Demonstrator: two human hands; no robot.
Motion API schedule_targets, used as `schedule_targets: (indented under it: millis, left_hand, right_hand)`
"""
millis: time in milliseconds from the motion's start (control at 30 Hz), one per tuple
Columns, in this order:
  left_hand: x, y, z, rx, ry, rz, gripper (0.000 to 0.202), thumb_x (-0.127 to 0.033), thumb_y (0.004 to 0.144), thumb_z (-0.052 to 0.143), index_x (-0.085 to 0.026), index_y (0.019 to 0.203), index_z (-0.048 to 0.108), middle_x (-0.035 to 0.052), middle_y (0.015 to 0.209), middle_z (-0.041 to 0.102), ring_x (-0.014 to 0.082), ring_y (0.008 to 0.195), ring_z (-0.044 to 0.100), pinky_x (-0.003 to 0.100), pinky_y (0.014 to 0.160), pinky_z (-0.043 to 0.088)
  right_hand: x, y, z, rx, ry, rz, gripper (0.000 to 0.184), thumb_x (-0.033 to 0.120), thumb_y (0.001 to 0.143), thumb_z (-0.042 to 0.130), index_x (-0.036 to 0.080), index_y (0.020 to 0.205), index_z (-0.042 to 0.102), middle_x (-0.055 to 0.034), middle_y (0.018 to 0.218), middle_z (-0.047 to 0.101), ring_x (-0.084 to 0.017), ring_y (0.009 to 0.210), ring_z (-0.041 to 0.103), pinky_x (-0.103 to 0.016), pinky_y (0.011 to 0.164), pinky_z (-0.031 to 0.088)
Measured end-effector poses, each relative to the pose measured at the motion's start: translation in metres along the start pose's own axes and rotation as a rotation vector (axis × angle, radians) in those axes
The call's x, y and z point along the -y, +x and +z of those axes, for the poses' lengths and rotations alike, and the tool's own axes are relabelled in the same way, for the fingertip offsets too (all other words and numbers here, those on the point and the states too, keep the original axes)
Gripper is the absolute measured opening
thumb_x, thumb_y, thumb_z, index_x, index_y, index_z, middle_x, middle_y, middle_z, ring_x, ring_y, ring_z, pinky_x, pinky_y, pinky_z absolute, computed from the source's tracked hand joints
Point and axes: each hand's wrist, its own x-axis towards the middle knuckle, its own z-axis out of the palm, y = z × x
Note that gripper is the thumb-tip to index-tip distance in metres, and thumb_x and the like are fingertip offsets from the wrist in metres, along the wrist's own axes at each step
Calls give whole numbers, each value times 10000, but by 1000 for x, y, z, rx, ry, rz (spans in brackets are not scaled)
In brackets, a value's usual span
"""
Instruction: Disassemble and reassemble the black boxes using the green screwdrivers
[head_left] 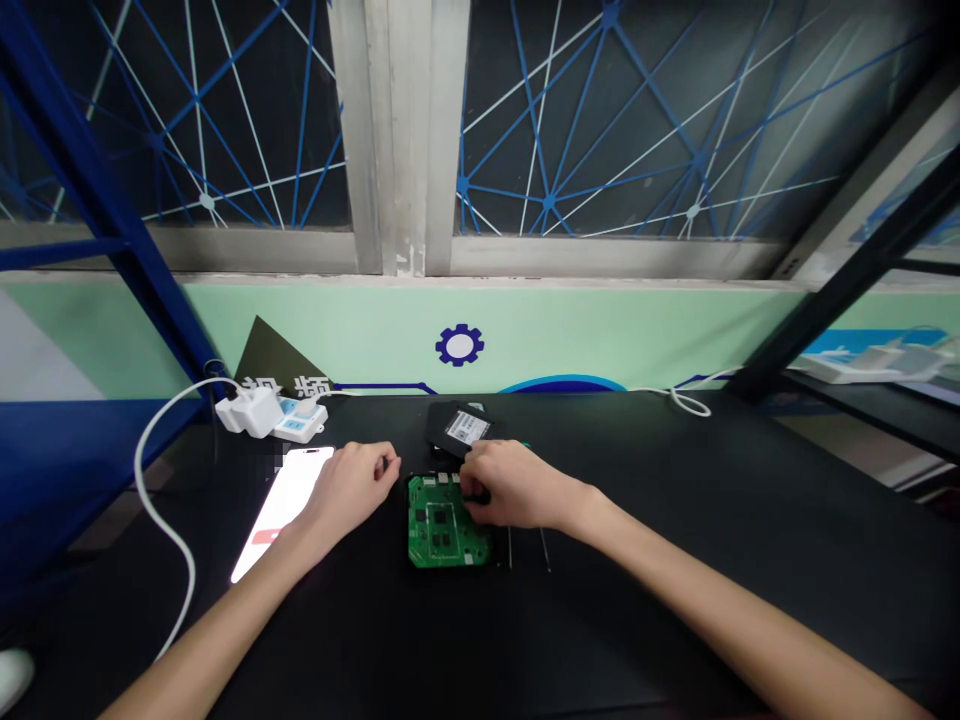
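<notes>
A green circuit board (442, 535) lies in a dark tray-like shell on the black table. Above the right part of the board is my right hand (510, 485), its fingers closed in a pinch. What those fingers hold, if anything, is hidden. Left of the board rests my left hand (352, 485), curled shut with nothing visible in it. Its wrist and forearm overlap a phone (289, 490) with a bright screen. Just behind the board sits a black cover (442, 425) with a white printed label, partly hidden by my right hand.
Two thin metal rods (545, 550) lie right of the board. At the back left stands a white power strip (300, 420) with plugs, its white cable (146, 490) looping along the left. Another white cable (686, 402) lies at the back right. Metal frame posts flank the table (675, 500).
</notes>
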Motion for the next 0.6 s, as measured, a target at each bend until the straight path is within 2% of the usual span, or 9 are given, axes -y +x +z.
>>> schedule_targets:
  millis: [200, 333, 433, 600]
  left_hand:
    - [2, 0, 3, 31, -3, 7, 222, -290, 941, 495, -231, 771, 626, -22, 605, 600, 160, 562, 529, 258, 519, 237]
    - [-1, -2, 3, 64, -19, 18, 254, -324, 950, 495, -222, 756, 622, -7, 646, 629, 157, 555, 542, 258, 522, 244]
    - [-3, -2, 2, 79, -51, 33, 238, -304, 944, 498, -221, 764, 629, -7, 643, 631, 161, 571, 560, 259, 526, 251]
    - [-5, -1, 1, 95, -86, 18, 252, -306, 931, 493, -222, 749, 645, -12, 613, 617, 165, 563, 565, 262, 524, 266]
  right_hand:
    - [-13, -7, 12, -224, 305, -120, 75, 167, 750, 764, 181, 787, 700, -5, 804, 714, -172, 805, 617, -306, 820, 431]
    - [-19, -9, 23, -399, 510, -163, 30, 179, 803, 725, 189, 794, 698, -21, 808, 718, -178, 795, 618, -336, 837, 450]
    - [-22, -11, 27, -540, 630, -128, 72, 239, 839, 702, 194, 783, 700, -36, 798, 717, -196, 821, 618, -353, 829, 466]
    - [-30, -13, 29, -748, 866, 21, 185, 372, 844, 708, 190, 809, 719, -52, 824, 694, -207, 826, 619, -353, 793, 492]
